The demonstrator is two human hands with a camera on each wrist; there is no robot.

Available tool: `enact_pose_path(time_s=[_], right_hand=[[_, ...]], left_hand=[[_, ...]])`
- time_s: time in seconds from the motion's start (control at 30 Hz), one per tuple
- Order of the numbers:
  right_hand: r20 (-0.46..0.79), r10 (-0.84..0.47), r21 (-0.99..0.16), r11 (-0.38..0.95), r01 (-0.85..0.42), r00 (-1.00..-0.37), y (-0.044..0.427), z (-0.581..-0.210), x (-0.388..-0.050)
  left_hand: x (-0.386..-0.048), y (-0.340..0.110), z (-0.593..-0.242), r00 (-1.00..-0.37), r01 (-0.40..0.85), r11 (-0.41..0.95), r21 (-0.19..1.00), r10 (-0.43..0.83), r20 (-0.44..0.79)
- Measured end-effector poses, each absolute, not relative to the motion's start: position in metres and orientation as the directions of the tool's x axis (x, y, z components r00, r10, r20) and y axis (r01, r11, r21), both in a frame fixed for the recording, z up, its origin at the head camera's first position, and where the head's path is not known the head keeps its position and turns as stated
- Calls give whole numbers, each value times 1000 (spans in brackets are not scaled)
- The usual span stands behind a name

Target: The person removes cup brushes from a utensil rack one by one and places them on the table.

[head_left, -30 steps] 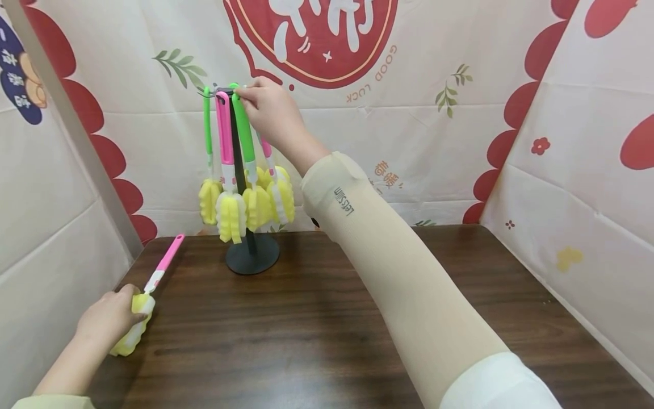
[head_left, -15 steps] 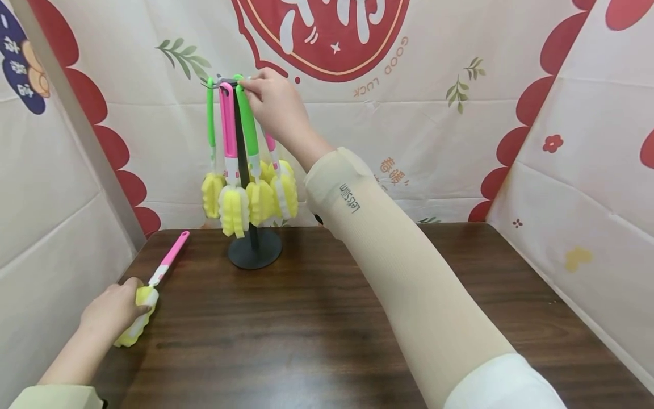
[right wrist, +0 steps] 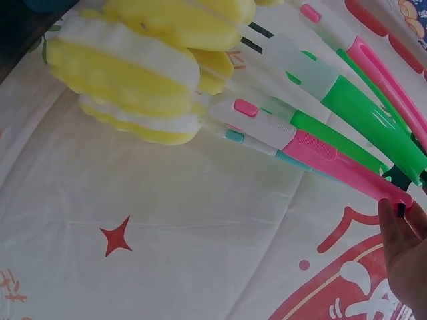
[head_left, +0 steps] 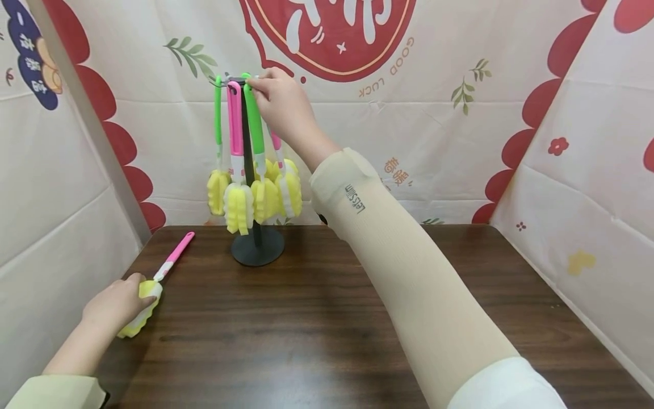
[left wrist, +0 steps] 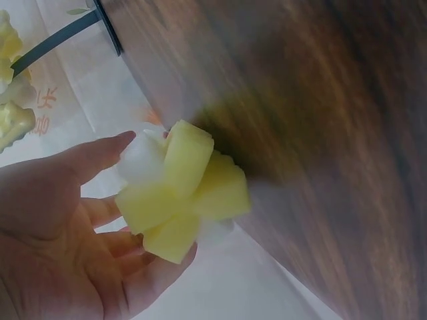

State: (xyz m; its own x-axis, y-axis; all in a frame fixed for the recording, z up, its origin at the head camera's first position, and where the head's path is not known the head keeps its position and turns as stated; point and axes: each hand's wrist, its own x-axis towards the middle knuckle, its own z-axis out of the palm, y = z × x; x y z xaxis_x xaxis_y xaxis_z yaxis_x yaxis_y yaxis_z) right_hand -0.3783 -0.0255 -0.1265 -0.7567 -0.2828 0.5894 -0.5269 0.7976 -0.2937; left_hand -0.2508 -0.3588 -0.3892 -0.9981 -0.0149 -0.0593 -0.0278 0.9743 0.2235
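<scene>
At the table's left side, my left hand (head_left: pixel 113 304) grips the yellow and white sponge head of a pink-handled bottle brush (head_left: pixel 176 251). In the left wrist view, the thumb and fingers curl round the sponge head (left wrist: pixel 190 180), seen end-on. My right hand (head_left: pixel 286 105) pinches at the top of a black brush stand (head_left: pixel 257 250), beside the upper end of a green-handled brush (head_left: pixel 254 122). In the right wrist view, fingers (right wrist: pixel 400 233) lie by the end of a pink handle (right wrist: pixel 333 160) near a black hook tip. The thumb's contact is hidden there.
Several bottle brushes with pink or green handles hang from the stand, among them a pink-handled brush (head_left: pixel 236 122), sponge heads down. The stand stands near the back of the dark wooden table (head_left: pixel 317 307). A printed cloth (head_left: pixel 409 130) hangs behind, with side panels left and right.
The whole head view has shifted slightly, so the scene lies a little further right and up. Both hands keep their places on the brush and at the stand's top.
</scene>
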Motion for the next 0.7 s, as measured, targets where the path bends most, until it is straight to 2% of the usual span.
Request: enact_pose_path(time_s=[0.43,0.57,0.7], right_hand=[[567,-291,-286,807,-516,-770,-25,-127,-374],[579,-295,-279,804,-525,-760,-23,-126,-373],[585,-306,-270,800,-536,-751,-23,-126,-372]], left_hand=[[-248,-360,-390,-992,-61,978,201,-38,-116],[-249,-358,-388,-998,-43,979,197,-31,-61],[-250,-350,-386,-998,2,978,209,-11,59]])
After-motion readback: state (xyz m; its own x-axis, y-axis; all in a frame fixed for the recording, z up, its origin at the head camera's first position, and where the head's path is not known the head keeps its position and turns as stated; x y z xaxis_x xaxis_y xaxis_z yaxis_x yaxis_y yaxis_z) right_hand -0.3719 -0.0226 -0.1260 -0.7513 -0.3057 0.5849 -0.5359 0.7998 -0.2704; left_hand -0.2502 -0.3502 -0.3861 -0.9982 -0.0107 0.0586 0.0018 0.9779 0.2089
